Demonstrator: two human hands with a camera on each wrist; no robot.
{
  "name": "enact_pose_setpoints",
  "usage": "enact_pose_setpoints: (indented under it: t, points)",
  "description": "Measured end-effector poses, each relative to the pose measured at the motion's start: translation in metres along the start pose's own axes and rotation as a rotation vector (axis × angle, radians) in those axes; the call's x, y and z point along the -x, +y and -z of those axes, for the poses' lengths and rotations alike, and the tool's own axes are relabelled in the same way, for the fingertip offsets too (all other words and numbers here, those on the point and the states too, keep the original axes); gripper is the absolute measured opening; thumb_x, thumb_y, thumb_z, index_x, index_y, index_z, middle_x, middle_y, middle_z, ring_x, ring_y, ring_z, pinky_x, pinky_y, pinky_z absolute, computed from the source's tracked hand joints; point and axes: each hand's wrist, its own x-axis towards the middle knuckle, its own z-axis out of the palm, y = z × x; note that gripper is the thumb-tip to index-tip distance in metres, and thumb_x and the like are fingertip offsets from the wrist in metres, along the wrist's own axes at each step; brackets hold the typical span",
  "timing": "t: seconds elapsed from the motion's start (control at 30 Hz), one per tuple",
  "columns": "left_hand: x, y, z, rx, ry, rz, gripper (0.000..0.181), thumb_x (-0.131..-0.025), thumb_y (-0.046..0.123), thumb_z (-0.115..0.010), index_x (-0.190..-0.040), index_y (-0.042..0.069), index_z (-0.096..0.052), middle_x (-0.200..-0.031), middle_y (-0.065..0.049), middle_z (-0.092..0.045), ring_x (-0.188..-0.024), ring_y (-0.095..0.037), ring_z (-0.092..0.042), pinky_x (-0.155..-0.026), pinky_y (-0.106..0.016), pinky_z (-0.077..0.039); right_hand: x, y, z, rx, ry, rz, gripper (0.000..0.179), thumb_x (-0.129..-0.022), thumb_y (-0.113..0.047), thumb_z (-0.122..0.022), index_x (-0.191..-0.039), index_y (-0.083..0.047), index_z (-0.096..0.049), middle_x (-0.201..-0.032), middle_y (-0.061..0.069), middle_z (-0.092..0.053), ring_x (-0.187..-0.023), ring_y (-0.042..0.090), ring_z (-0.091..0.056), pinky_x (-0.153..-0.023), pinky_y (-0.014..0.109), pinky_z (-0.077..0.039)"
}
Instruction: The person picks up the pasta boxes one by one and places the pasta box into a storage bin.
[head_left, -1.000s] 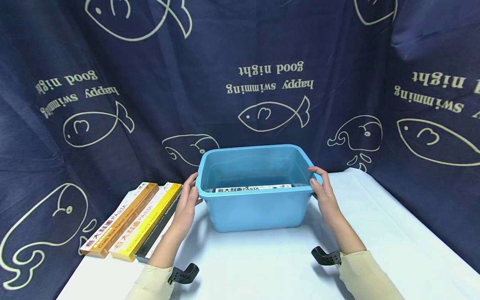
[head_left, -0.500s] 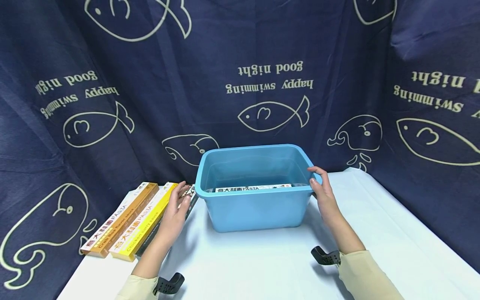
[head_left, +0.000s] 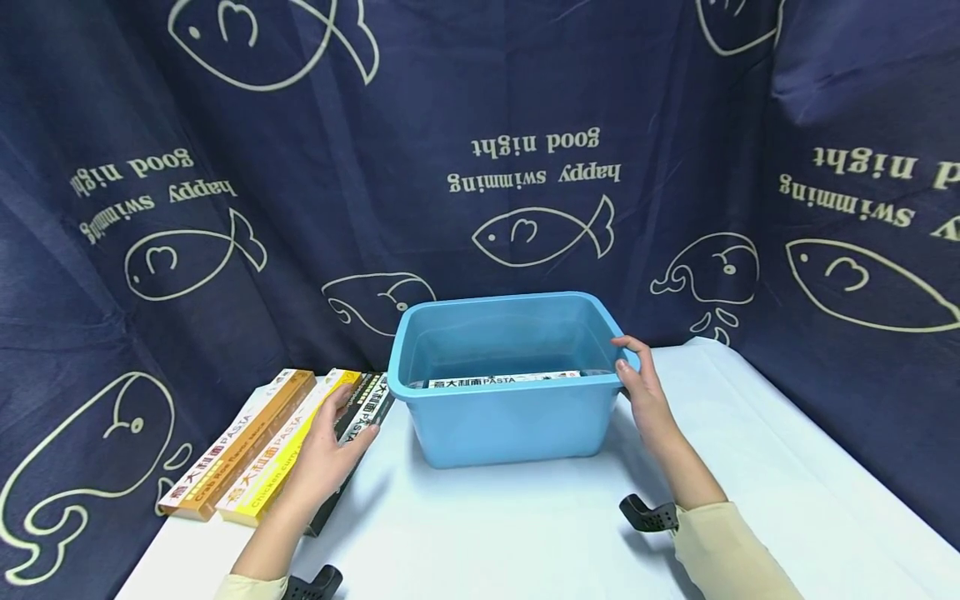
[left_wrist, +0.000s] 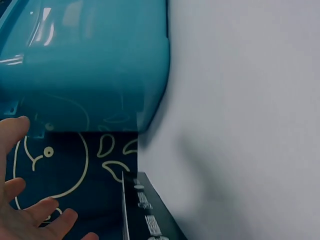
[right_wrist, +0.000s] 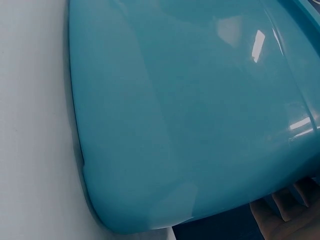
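A blue plastic bin [head_left: 510,425] stands in the middle of the table, with a pasta box [head_left: 502,380] visible inside it. My right hand [head_left: 654,412] grips the bin's right rim, thumb outside. Away from the bin, my left hand [head_left: 326,458] is over the black pasta box [head_left: 372,404], fingers spread and thumb apart. In the left wrist view, the left hand's fingers [left_wrist: 42,210] are spread and hold nothing, with the black box's end to their right. The right wrist view shows the bin's side and part of the right hand [right_wrist: 290,220].
Left of the black box lie a yellow pasta box [head_left: 277,467] and a brown pasta box [head_left: 243,450], side by side. A dark blue curtain [head_left: 375,167] with fish drawings hangs behind the white table [head_left: 495,533].
My left hand has let go of the bin's left rim and moved left and nearer, over the black pasta box. My right hand stays on the bin, which has not moved on the table.
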Motion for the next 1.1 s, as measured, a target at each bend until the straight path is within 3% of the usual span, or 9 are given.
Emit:
enact_pose_setpoints:
  t: [0.5,0.93,1.1]
  points:
    - [0.023,-0.015,0.014,-0.227,0.000,0.033,0.087,-0.091,0.042,-0.070,-0.157,0.011,-0.023,-0.158,-0.025,-0.028,-0.144,-0.047,-0.032,-0.113,-0.065,-0.032,0.001,0.002,0.002,-0.019,-0.009,0.024,0.043,-0.105,-0.025,-0.035,-0.145,-0.008,-0.029,-0.165,0.017,-0.013,-0.152,0.045,-0.014,-0.116,0.075,-0.014]
    - [0.039,-0.032,0.020,-0.261,0.030,0.016,0.086,-0.090,0.037,-0.072,-0.154,0.003,-0.026,-0.154,-0.029,-0.031,-0.141,-0.049,-0.033,-0.110,-0.065,-0.032,0.000,0.001,0.002,-0.015,-0.011,0.030,0.044,-0.105,-0.026,-0.035,-0.145,-0.008,-0.028,-0.166,0.017,-0.012,-0.153,0.045,-0.013,-0.115,0.076,-0.014]
    - [0.045,-0.040,0.022,-0.259,0.021,0.051,0.089,-0.088,0.038,-0.074,-0.153,0.000,-0.025,-0.152,-0.031,-0.033,-0.139,-0.049,-0.035,-0.109,-0.064,-0.033,0.000,0.001,0.002,-0.017,-0.014,0.033,0.044,-0.105,-0.026,-0.035,-0.145,-0.009,-0.029,-0.166,0.016,-0.012,-0.153,0.045,-0.013,-0.114,0.076,-0.014]
